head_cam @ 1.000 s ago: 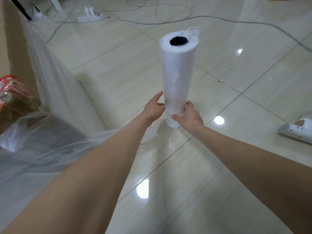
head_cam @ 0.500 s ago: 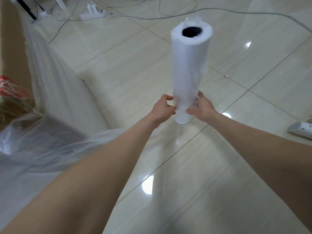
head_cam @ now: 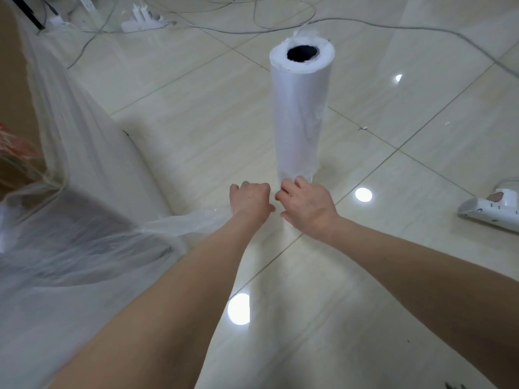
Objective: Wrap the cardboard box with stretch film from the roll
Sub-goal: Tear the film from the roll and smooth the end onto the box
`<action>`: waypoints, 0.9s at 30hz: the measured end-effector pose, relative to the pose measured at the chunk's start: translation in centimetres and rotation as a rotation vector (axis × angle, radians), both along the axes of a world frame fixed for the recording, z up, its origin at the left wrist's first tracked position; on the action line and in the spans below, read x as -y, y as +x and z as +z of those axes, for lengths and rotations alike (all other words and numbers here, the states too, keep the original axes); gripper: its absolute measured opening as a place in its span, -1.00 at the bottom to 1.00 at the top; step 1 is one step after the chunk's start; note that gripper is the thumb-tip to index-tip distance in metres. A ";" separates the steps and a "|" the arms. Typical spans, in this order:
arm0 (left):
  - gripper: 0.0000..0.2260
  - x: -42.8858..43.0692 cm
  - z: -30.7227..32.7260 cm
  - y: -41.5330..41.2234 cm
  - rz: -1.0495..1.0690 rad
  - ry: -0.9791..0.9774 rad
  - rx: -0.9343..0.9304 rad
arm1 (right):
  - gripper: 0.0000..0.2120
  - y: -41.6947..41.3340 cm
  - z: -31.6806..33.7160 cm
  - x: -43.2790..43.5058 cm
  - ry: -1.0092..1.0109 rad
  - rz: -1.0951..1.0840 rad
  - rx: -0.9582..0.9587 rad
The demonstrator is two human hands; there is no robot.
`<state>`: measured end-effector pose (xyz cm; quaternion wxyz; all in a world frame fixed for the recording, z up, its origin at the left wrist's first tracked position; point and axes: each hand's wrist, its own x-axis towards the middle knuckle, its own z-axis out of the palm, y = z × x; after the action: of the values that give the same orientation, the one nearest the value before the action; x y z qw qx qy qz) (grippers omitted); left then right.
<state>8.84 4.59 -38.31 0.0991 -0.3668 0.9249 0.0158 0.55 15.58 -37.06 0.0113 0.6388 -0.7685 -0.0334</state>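
At the foot of the roll [head_cam: 300, 108] the left hand [head_cam: 250, 199] clutches film [head_cam: 191, 223] trailing to the cardboard box [head_cam: 12, 88], while the right hand [head_cam: 307, 204] curls there, its hold unclear; tearing free likely needs opposing pulls.

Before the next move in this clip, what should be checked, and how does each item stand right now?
1. Roll upright on the floor: ok.
2. Film strand links the left hand to the wrapped cardboard box: ok.
3. Left hand grips the film strand: ok, fingers curled round it.
4. Right hand grips the roll's foot: cannot tell; its fingers curl against it.
5. Power strip and cables apart from the roll: ok.
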 end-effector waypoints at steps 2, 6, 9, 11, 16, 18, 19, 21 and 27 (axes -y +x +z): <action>-0.85 0.3 0.1 0.2 0.067 0.020 -0.062 | -0.67 0.3 -0.4 0.7 0.013 0.011 -0.026; -0.84 1.4 0.0 1.5 0.082 0.097 -0.108 | -0.64 0.4 -0.3 1.9 0.028 -0.055 -0.025; -0.84 1.8 -0.1 2.2 0.044 0.127 -0.109 | -0.74 0.5 -0.1 2.8 0.084 -0.046 -0.039; -0.84 1.9 -0.1 2.3 0.032 0.127 -0.106 | -0.74 0.7 0.0 3.4 0.111 -0.051 -0.024; -0.74 1.4 -0.2 1.8 0.024 0.075 -0.104 | -0.73 1.1 -0.1 3.7 0.103 -0.048 -0.023; -0.74 1.5 -0.3 1.7 0.082 0.108 -0.096 | -0.69 0.8 0.0 3.5 0.110 -0.037 -0.029; -0.79 1.8 -0.3 1.7 0.114 0.133 -0.107 | -0.68 0.6 0.0 3.4 0.113 -0.031 -0.031; -0.85 2.3 -0.3 2.0 0.228 0.188 -0.144 | -0.68 0.2 0.1 3.0 0.123 -0.017 -0.044; -0.87 3.8 0.1 3.1 0.496 0.265 -0.210 | -0.69 -0.1 -0.1 2.2 0.135 0.047 -0.057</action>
<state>11.97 0.75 -38.22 0.0429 -0.5618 0.8021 0.1980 0.45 13.36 -37.16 -0.0091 0.6549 -0.7486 -0.1031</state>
